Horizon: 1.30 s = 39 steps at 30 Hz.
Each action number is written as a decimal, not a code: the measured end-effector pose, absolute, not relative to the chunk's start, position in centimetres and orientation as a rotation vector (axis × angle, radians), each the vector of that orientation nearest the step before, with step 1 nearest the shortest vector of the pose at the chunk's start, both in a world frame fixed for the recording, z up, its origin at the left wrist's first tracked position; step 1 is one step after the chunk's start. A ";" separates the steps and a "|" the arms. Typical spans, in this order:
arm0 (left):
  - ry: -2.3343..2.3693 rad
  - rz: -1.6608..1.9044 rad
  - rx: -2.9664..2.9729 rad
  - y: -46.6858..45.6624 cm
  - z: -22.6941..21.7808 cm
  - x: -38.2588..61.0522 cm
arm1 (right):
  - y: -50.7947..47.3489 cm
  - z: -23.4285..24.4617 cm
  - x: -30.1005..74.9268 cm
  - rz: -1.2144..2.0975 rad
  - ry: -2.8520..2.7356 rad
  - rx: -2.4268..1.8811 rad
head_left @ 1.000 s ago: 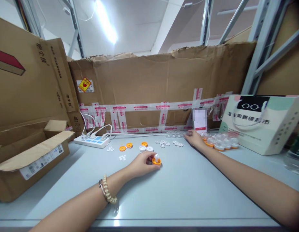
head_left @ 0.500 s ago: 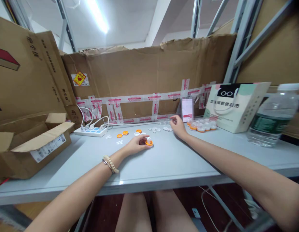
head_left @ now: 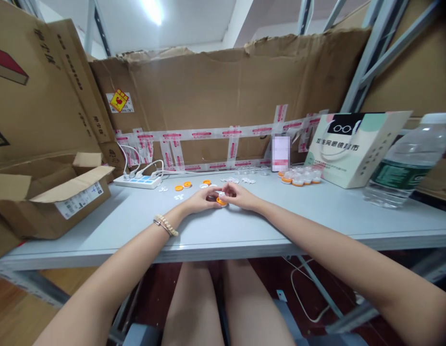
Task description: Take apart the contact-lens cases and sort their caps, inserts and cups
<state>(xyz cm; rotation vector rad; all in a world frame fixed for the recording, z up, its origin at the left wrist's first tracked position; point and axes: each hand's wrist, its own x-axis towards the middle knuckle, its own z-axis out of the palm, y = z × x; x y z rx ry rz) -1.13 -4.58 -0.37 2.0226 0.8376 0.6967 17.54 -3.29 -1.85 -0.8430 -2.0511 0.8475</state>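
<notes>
My left hand [head_left: 201,200] is closed round the edge of a small orange ring-shaped piece [head_left: 221,202], low over the grey tabletop. A small white part [head_left: 222,194] shows at the top of that piece. My right hand [head_left: 237,196] has its thumb and fingers pinched together at the white part, touching or very close to the left fingers. Exactly what lies between the right fingertips is too small to make out. Behind the hands lie more orange rings [head_left: 187,184], white rings [head_left: 203,186] and little white pieces [head_left: 248,180].
Clear-topped orange round cases [head_left: 297,181] cluster at the right, before a propped phone [head_left: 281,153]. Farther right stand a paper bag [head_left: 347,149] and a water bottle [head_left: 406,161]. Left are a power strip [head_left: 138,181] and an open carton [head_left: 46,202]. Cardboard [head_left: 208,96] walls the back.
My right hand has come from the small white pieces at the back, left and nearer, to meet my left hand. The left hand keeps its hold on the orange ring. The view has tilted downward.
</notes>
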 end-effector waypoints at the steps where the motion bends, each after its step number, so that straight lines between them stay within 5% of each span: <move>1: 0.835 0.690 2.026 -4.6 -0.4 -1.3 | -3.5 -1.8 17.6 0.878 -2.066 -0.836; 19: 0.792 0.495 2.065 -7.5 0.8 -0.1 | -6.4 0.4 18.5 0.995 -2.417 -0.633; 30: 0.735 0.471 2.090 -6.9 0.0 -0.5 | -6.8 -0.4 17.9 -0.024 -2.642 -0.470; 39: 0.734 0.489 2.182 -7.1 0.2 -0.5 | -6.8 -0.7 17.5 -0.030 -2.503 -0.571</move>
